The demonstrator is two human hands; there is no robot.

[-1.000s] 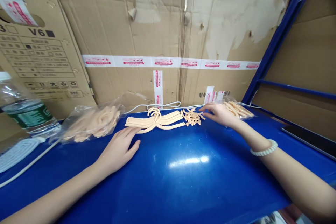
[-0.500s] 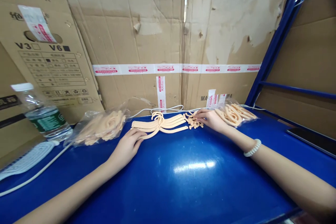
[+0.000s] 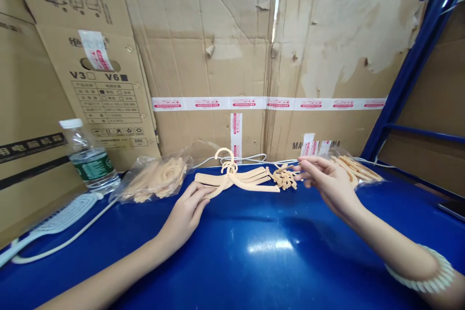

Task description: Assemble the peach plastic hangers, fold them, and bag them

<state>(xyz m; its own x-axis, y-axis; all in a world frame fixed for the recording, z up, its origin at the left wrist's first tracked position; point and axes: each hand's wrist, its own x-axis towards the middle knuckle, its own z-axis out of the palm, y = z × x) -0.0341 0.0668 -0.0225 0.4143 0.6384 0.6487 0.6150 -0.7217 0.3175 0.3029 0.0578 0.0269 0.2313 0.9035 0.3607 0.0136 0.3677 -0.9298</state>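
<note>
My left hand (image 3: pixel 189 206) is closed on the left arm of a cream plastic hanger (image 3: pixel 256 186), whose hook rises above the others. Behind it, more cream hangers (image 3: pixel 212 179) lie stacked flat on the blue tabletop (image 3: pixel 232 261), hooks pointing to the back. Just right of the stack is a heap of small cream hook-shaped pieces (image 3: pixel 286 178). My right hand (image 3: pixel 327 184) hovers at the right edge of that heap with its fingertips drawn together. Whatever they pinch is too small to make out.
A clear bag of cream parts (image 3: pixel 156 181) lies to the left, another bag (image 3: pixel 358 169) behind my right hand. A water bottle (image 3: pixel 90 160), a pale blue hairbrush (image 3: pixel 61 218) and a white cable (image 3: pixel 72 237) are at the left. Cardboard (image 3: pixel 218 68) walls the back; a dark flat device (image 3: pixel 452 210) lies far right.
The view has turned left. My left hand has raised the front hanger's hook and tilted it up from the stack. My right hand has drawn back from the small pieces.
</note>
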